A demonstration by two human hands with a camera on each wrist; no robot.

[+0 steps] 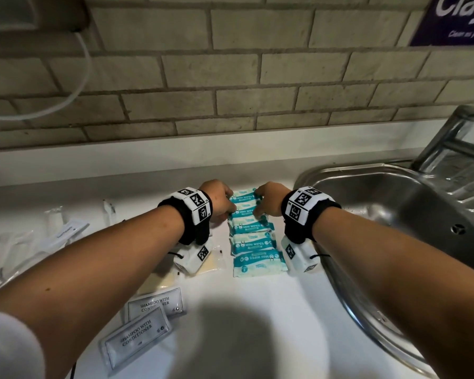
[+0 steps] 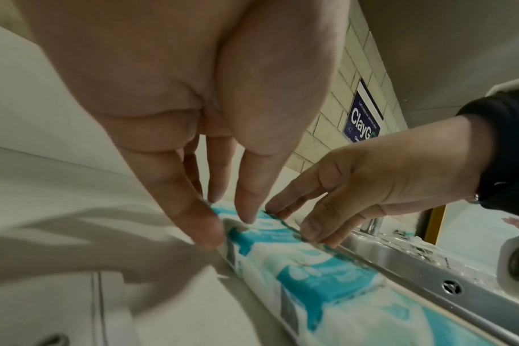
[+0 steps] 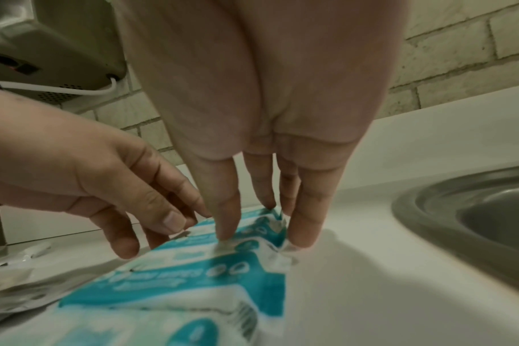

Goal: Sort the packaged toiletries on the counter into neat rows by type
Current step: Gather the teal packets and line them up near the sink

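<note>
Several teal and white mini wipes packs (image 1: 253, 243) lie in a column on the white counter (image 1: 257, 324), running from near me toward the wall. My left hand (image 1: 231, 207) is at the left edge of the far packs (image 2: 311, 269), thumb and straight fingers (image 2: 202, 224) touching the wrapper ends. My right hand (image 1: 257, 207) mirrors it on the right edge, its straight fingertips (image 3: 302, 231) pressing the crimped ends of the packs (image 3: 193, 281). Neither hand lifts a pack. Two "shampoo with conditioner" sachets (image 1: 148, 321) lie near me on the left.
Clear-wrapped slim packets (image 1: 63, 232) lie scattered at the left of the counter. A pale yellow packet (image 1: 208, 265) lies under my left wrist. A steel sink (image 1: 394, 214) with a drying rack (image 1: 460, 160) borders the right. The brick wall (image 1: 230, 91) is close behind.
</note>
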